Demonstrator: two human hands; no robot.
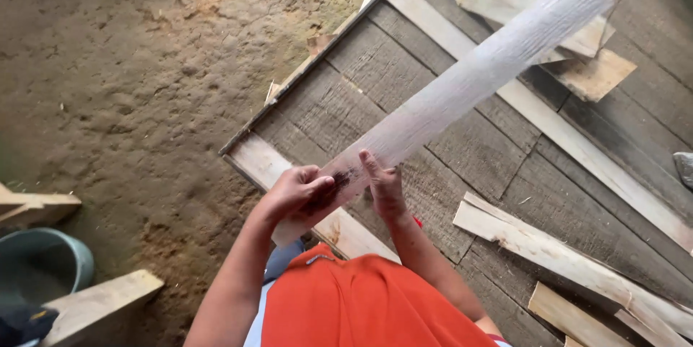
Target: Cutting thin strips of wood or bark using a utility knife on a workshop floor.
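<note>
I hold a long, pale grey wooden plank at its near end with both hands; it slants up and away to the upper right, blurred along its length. My left hand grips the near end, where a dark stain marks the wood. My right hand presses against the plank's right edge with fingers straight. My orange shirt fills the bottom of the view.
Below lies a weathered plank platform with loose wood offcuts on it. Bare dirt floor spreads to the left. A teal bucket and a wood block sit at the lower left.
</note>
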